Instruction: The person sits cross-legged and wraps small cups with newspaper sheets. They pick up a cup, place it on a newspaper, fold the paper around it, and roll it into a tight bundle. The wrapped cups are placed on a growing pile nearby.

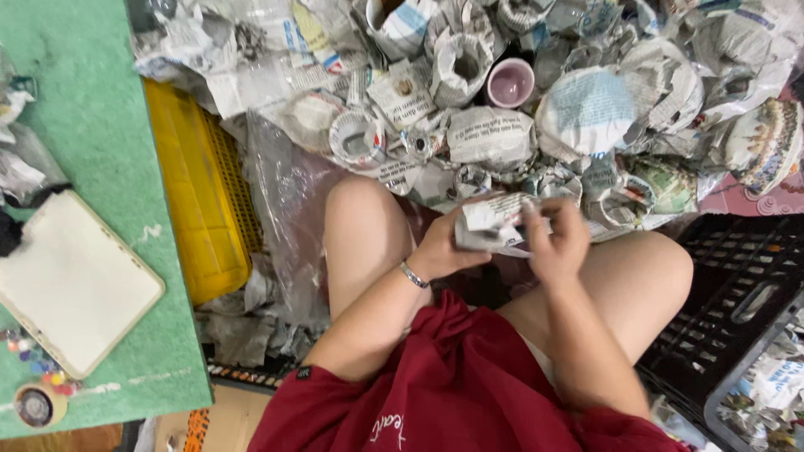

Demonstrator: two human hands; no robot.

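Your left hand (444, 249) grips a newspaper-wrapped bundle (490, 222) from below; your right hand (557, 238) is closed on its right side, fingers in the paper. The bundle sits over your knees. Just beyond: a heap of newspaper-wrapped items (494, 134) and a bare pink cup (510, 83). Yellow crate (197, 201) at left, beside the green surface (92, 125); black crate (737, 285) at right.

Packing workroom, heaped newspaper-wrapped crockery (490, 134), yellow crate (197, 201), black crate (737, 285)
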